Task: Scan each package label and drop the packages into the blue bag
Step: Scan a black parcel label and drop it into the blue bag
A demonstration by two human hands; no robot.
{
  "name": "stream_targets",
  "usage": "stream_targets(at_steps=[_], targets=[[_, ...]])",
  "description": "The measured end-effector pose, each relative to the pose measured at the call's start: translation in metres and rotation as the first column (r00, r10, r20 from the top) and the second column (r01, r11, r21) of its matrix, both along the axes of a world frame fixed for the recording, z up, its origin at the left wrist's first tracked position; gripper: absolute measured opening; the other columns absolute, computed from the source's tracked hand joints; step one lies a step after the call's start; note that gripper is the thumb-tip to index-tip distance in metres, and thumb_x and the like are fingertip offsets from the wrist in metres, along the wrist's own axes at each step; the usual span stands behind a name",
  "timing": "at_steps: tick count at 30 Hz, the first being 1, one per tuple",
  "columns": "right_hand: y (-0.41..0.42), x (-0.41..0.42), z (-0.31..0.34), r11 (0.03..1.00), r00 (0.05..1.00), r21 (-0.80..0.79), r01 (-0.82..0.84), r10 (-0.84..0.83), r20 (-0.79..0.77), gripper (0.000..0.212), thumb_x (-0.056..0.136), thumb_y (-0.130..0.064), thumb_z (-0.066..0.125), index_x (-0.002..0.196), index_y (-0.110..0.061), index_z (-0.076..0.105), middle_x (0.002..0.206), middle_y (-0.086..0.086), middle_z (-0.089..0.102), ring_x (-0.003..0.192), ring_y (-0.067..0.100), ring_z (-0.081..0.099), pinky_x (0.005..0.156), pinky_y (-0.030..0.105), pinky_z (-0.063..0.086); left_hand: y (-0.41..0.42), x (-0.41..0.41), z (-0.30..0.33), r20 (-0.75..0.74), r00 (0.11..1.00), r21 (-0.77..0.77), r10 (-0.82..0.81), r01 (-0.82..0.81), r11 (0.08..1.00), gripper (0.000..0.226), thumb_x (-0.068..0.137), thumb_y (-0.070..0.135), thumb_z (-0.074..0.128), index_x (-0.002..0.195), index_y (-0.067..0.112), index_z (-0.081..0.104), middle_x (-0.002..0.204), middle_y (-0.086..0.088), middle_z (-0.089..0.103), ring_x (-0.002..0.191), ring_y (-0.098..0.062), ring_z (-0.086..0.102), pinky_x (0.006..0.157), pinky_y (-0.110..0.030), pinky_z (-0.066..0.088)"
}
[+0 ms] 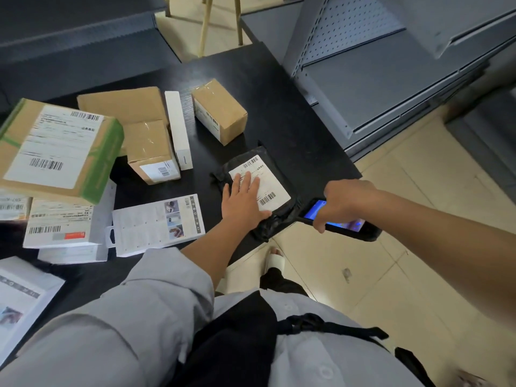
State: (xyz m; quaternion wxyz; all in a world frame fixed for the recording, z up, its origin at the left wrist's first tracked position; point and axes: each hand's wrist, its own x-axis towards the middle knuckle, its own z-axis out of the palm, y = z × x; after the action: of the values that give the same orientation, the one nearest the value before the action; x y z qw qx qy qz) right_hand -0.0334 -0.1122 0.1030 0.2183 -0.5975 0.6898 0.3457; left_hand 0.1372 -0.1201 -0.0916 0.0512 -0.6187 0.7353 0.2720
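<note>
I've got the left hand point(242, 197) lying flat, fingers straight, pressing down on the black poly mailer point(259, 191) at the near right corner of the dark table point(279, 107). Fingertips are spread across the white shipping label point(261, 183), and that's my first worry — they cover the middle of it, though the lower barcode point(267, 198) sits just clear of the hand.

The right hand point(346, 203) is curled round the handheld scanner point(339, 220), screen lit blue, held just off the table edge beside the mailer. I can't tell where its scan window is pointing, so a misread looks possible if the beam catches the wrong code — there's a second barcode at the label's top edge.

The mailer's near end hangs past the table corner over the floor. Lift the pressing hand carelessly and I'd judge it could slide off.

More parcels wait to the left: a green-edged carton point(60, 150), brown boxes point(219, 111), flat white retail boxes point(159, 224). Their labels lie open too, so a stray scan could log the wrong one.

No blue bag in view, so the drop means reaching somewhere I can't see.
</note>
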Motion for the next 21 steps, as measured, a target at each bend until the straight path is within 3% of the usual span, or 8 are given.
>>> stream_targets(at_steps=[7,12,16,19,21], targets=[[-0.006,0.004,0.004,0.998,0.999,0.056,0.023,-0.025,0.036,0.048,0.065,-0.048,0.079,0.090,-0.008,0.070,0.052,-0.001,0.067,0.044,0.019,0.063,0.065,0.025,0.053,0.000,0.006,0.004,0.014,0.999,0.006,-0.042,0.042,0.999,0.102,0.089,0.064,0.062,0.162,0.025,0.003,0.171,-0.002,-0.005,0.157,-0.027,-0.010,0.127,-0.052,0.002],[-0.020,-0.017,-0.017,0.980,0.944,0.093,0.175,-0.193,0.268,0.043,0.067,-0.035,0.086,0.079,-0.010,0.053,0.062,0.005,0.052,0.047,0.023,0.052,0.051,0.025,0.044,0.008,0.010,0.007,0.031,0.997,0.020,-0.065,0.064,0.998,0.102,0.089,0.061,0.065,0.162,0.025,0.005,0.171,-0.003,-0.004,0.157,-0.028,-0.008,0.126,-0.054,0.000],[-0.020,-0.029,-0.051,0.879,0.697,0.145,0.454,-0.452,0.556,0.041,0.072,-0.019,0.086,0.080,-0.009,0.047,0.062,0.008,0.043,0.039,0.023,0.046,0.044,0.026,0.040,0.026,0.008,0.009,0.039,0.997,0.047,-0.063,0.061,0.997,0.101,0.089,0.058,0.067,0.162,0.025,0.006,0.171,-0.004,-0.002,0.157,-0.029,-0.006,0.126,-0.054,-0.002],[-0.023,-0.031,-0.078,0.795,0.498,0.228,0.562,-0.545,0.675,0.042,0.077,-0.021,0.084,0.097,0.006,0.058,0.071,0.014,0.053,0.046,0.022,0.054,0.056,0.035,0.048,0.038,0.008,0.014,-0.001,1.000,0.045,-0.007,0.007,0.999,0.094,0.091,0.051,0.066,0.162,0.030,0.009,0.171,-0.004,-0.003,0.157,-0.028,-0.005,0.125,-0.049,-0.001],[-0.029,-0.029,-0.094,0.757,0.392,0.278,0.591,-0.572,0.721,0.045,0.078,-0.022,0.083,0.107,0.005,0.063,0.073,0.013,0.058,0.051,0.022,0.056,0.064,0.041,0.051,0.046,0.008,0.018,-0.101,0.982,0.004,0.161,-0.162,0.987,0.087,0.092,0.044,0.066,0.160,0.035,0.012,0.171,-0.003,0.001,0.157,-0.027,-0.001,0.126,-0.045,0.004]])
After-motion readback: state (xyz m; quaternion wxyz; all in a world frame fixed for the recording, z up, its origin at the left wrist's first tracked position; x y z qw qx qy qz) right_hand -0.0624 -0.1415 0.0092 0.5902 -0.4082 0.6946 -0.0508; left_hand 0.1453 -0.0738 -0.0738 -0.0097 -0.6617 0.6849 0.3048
